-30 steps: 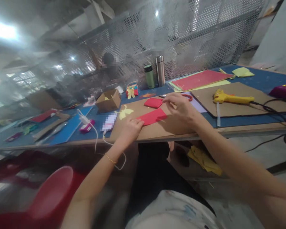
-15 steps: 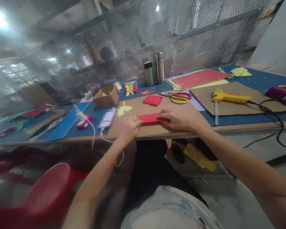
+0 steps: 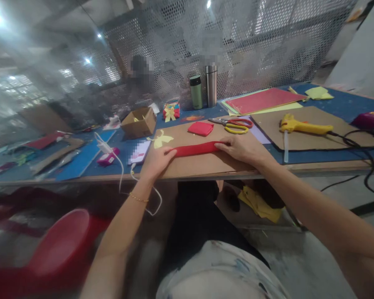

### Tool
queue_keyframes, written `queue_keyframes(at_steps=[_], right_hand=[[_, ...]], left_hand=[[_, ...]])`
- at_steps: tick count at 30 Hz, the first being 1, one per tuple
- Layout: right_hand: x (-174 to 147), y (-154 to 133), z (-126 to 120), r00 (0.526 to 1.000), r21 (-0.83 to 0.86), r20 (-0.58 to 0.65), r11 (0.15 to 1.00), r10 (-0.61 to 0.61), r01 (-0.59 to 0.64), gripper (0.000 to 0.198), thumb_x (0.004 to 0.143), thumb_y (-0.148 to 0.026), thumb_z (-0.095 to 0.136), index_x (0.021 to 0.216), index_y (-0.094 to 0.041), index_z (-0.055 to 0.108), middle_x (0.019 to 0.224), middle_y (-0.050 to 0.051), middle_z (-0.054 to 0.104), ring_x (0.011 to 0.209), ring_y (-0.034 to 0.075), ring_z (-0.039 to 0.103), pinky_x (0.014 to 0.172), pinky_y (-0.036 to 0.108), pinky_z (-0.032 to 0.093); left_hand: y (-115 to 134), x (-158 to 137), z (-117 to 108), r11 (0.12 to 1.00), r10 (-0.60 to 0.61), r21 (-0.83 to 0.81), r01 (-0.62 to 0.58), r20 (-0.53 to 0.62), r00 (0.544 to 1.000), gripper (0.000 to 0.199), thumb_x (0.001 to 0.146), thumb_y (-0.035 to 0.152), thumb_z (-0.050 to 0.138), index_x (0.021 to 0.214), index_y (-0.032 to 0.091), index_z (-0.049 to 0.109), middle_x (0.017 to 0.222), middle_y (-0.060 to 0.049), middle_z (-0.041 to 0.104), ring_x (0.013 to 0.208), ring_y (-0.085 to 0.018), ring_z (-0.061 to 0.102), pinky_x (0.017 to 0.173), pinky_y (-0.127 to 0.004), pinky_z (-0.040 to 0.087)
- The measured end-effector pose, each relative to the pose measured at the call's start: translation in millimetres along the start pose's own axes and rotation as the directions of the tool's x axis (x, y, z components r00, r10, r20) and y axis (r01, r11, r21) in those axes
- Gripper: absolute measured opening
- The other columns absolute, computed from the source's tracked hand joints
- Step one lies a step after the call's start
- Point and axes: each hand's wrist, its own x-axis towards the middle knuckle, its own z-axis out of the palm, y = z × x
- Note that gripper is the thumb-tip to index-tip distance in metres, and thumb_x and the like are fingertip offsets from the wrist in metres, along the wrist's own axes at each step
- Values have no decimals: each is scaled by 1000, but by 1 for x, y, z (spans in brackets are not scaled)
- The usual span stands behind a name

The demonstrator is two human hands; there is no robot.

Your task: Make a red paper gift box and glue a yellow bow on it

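A long, narrow red strip (image 3: 195, 150), folded or rolled and cloth-like, stretches between my two hands just above a brown cardboard sheet (image 3: 202, 166). Its left end is pinched in my left hand (image 3: 158, 161), and its right end is gripped by my right hand (image 3: 239, 148). Behind the strip lies a folded red piece (image 3: 200, 128). Scissors (image 3: 232, 124) with red and yellow handles rest to the right of that piece. A yellow bow-shaped cutout (image 3: 163, 140) lies beyond my left hand.
A yellow glue gun (image 3: 307, 125) with a black cord lies on a second board at right. Coloured sheets (image 3: 264, 101) are stacked behind. A small cardboard box (image 3: 139, 123), a green bottle (image 3: 196, 92) and a steel flask (image 3: 211, 86) stand along the back. A white cable (image 3: 122, 174) hangs over the front edge.
My hands have moved apart, the left one shifting left. The red strip, shorter and flatter-looking before, now shows as a longer, narrower band.
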Motion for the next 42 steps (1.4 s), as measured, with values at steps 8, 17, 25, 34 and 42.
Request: queue_keyframes(at_steps=[8, 17, 25, 34, 42], right_hand=[[9, -11, 5, 995, -211, 41, 974, 89, -78, 26, 102, -32, 62, 86, -19, 76, 88, 11, 78, 78, 21, 64, 66, 32, 37], [9, -16, -1, 999, -274, 22, 961, 38, -31, 15, 99, -28, 66, 96, -18, 77, 108, 16, 79, 90, 25, 68, 74, 34, 41], [23, -3, -2, 987, -251, 122, 966, 102, -68, 21, 96, -39, 71, 104, -22, 80, 107, 13, 81, 93, 28, 71, 74, 35, 46], [49, 14, 1, 932, -314, 334, 949, 140, -30, 36, 93, -56, 69, 100, -23, 79, 109, 9, 81, 93, 26, 72, 69, 32, 44], [49, 27, 6, 946, -218, 317, 976, 65, 6, 32, 87, -53, 74, 95, -23, 81, 92, 6, 80, 79, 21, 69, 66, 30, 42]], left_hand=[[22, 12, 12, 977, -68, 197, 86, -97, 993, 11, 96, 28, 68, 90, 21, 74, 92, -8, 77, 89, -25, 67, 80, -34, 47], [33, 15, 14, 935, -38, 352, 45, -28, 999, 9, 97, 20, 62, 96, 19, 71, 104, -13, 71, 98, -28, 68, 88, -37, 50], [1, 21, 8, 955, 120, 265, -135, 72, 990, 10, 94, 26, 68, 100, 20, 73, 103, -9, 69, 104, -27, 65, 94, -39, 51], [8, 24, -3, 986, -50, 164, 16, 206, 977, 12, 85, 25, 74, 83, 22, 63, 82, -2, 68, 78, -21, 62, 68, -32, 42], [17, 12, -8, 989, -28, 144, -5, 221, 975, 10, 86, 24, 70, 91, 22, 62, 86, -2, 68, 78, -20, 60, 69, -32, 41]])
